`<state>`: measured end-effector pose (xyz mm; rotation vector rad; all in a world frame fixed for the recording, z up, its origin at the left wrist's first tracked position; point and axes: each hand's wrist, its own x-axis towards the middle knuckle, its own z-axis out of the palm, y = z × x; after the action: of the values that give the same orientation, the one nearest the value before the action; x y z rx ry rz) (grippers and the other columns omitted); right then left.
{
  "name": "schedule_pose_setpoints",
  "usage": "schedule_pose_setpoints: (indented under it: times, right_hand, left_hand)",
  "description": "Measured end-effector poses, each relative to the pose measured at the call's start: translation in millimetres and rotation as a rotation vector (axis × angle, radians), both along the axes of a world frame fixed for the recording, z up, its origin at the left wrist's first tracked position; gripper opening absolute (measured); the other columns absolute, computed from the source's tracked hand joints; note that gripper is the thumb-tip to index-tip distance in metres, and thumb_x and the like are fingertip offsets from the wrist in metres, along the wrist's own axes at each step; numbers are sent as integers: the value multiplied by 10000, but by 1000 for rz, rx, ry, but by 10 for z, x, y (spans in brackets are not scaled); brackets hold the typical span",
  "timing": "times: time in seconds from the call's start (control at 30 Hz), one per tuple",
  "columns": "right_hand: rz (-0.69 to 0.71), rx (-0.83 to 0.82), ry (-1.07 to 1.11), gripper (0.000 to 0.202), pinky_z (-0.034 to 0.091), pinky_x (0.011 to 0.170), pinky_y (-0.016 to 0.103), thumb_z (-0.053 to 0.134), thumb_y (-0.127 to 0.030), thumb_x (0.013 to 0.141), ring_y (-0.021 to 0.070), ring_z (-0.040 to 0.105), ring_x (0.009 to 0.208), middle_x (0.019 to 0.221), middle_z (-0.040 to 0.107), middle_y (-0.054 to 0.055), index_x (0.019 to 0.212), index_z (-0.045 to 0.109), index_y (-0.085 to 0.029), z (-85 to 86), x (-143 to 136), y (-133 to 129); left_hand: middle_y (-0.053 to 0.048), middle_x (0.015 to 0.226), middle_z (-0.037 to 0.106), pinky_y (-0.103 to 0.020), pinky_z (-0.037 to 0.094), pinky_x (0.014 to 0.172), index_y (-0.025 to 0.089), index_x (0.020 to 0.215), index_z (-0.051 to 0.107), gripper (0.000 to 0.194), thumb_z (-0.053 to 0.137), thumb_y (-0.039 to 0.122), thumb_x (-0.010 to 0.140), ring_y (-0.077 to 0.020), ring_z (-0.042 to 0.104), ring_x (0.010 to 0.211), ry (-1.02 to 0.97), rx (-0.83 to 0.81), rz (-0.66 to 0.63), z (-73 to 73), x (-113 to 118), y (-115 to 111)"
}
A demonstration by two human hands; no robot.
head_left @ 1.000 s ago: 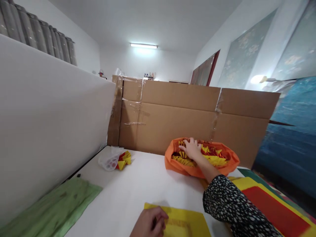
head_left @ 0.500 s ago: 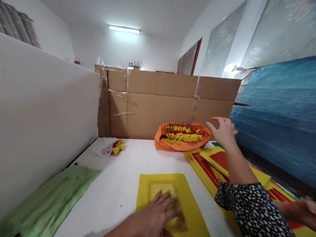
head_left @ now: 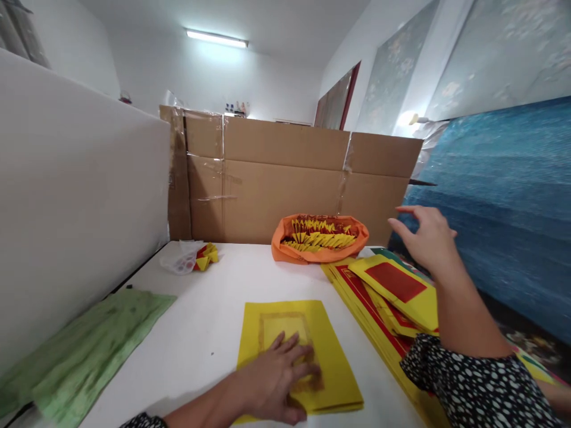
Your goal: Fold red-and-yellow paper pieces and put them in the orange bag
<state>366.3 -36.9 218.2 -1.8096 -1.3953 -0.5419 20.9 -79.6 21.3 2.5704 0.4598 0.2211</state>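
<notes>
Seemingly stacked, yellow paper (head_left: pixel 322 342), under left hand (head_left: pixel 280 375)

Likely home room serving as paper-craft corner: tube light (head_left: pixel 217 38) high beyond left hand (head_left: pixel 279 377), gray curtain (head_left: pixel 20 35) far off to its left, floral panels (head_left: pixel 513 53) above right hand (head_left: pixel 426 238); cardboard screen (head_left: pixel 276 178) beyond both hands; yellow sheets (head_left: pixel 330 339) stacked on bench (head_left: pixel 200 315).

Left fingers (head_left: pixel 291 343) on yellow paper (head_left: pixel 325 351), orange bag (head_left: pixel 314 257)
</notes>
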Motion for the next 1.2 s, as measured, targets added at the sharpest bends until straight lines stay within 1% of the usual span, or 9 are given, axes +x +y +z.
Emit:
schedule_pose_setpoints:
  times: [0.1, 0.23, 0.3, 0.37, 0.53, 0.7, 0.9, 1.03, 1.2]
  right_hand:
    - [360, -189, 22, 360, 432, 885, 418, 530, -442, 869, 261, 597, 992, 1116, 646, 107, 1121, 630, -205, -205, -212, -154]
    - [727, -693, 111, 387, 438, 930, 388, 652, -412, 813, 250, 612, 1034, 1165, 670, 57, 1169, 642, -260, -762, -612, -453]
    - [800, -829, 222, 421, 463, 900, 389, 675, -390, 799, 246, 635, 975, 1145, 679, 61, 1198, 635, -260, -1103, -799, -625]
    - [810, -840, 335, 453, 443, 948, 402, 692, -347, 783, 257, 617, 1056, 1203, 660, 69, 1223, 626, -261, -1438, -948, -783]
    - [885, -886, 405, 830, 236, 1138, 477, 844, -408, 589, 317, 326, 1393, 1487, 426, 96, 1349, 537, -271, -2013, -1095, -997]
    - [878, -924, 312, 925, 151, 1167, 498, 832, -552, 588, 312, 276, 1417, 1497, 411, 105, 1396, 485, -264, -2162, -1011, -1019]
    - [894, -775, 155, 584, 233, 1127, 501, 762, -484, 719, 310, 421, 1327, 1405, 529, 98, 1242, 627, -261, -2244, -991, -1090]
    - [931, -657, 109, 245, 381, 1027, 398, 610, -350, 885, 232, 583, 1146, 1214, 675, 68, 1084, 707, -245, -2253, -1030, -1093]
    - [927, -665, 264, 215, 449, 933, 331, 630, -392, 892, 211, 636, 1034, 1052, 738, 37, 1016, 728, -246, -2186, -1011, -1052]
  left_hand:
    - [-81, 1420, 483, -618, 199, 1103, 323, 1323, 530, 664, 751, 342, 696, -437, 357, 1341, -28, 5, -3, 44, 15, -10]
    - [-51, 1277, 604, -536, 279, 1082, 332, 1225, 607, 522, 735, 259, 725, -357, 491, 1249, -71, -12, -13, 115, 10, -6]
    - [-50, 1279, 600, -531, 284, 1080, 327, 1221, 605, 519, 742, 275, 723, -345, 515, 1223, -74, -9, -23, 140, 8, -17]
    - [-84, 1348, 549, -569, 264, 1084, 304, 1286, 553, 604, 755, 317, 717, -373, 484, 1253, -44, 8, -21, 154, 14, -39]
    - [-157, 1448, 441, -623, 237, 1094, 237, 1430, 365, 804, 743, 354, 730, -426, 369, 1342, 71, 20, 18, 159, 56, -79]
    - [-125, 1367, 509, -576, 271, 1107, 237, 1352, 417, 736, 745, 281, 695, -386, 428, 1304, 64, 57, 59, 156, 75, -67]
    - [-81, 1201, 597, -487, 345, 1063, 228, 1170, 508, 519, 699, 235, 687, -318, 529, 1175, 44, 124, 47, 116, 72, -58]
    - [-62, 1083, 611, -440, 425, 945, 217, 1056, 523, 455, 717, 265, 647, -290, 581, 1006, 53, 146, 42, 141, 70, -61]
    - [-19, 1005, 609, -307, 459, 713, 232, 966, 553, 226, 647, 207, 762, -208, 603, 838, 77, 60, 86, 274, -10, 20]
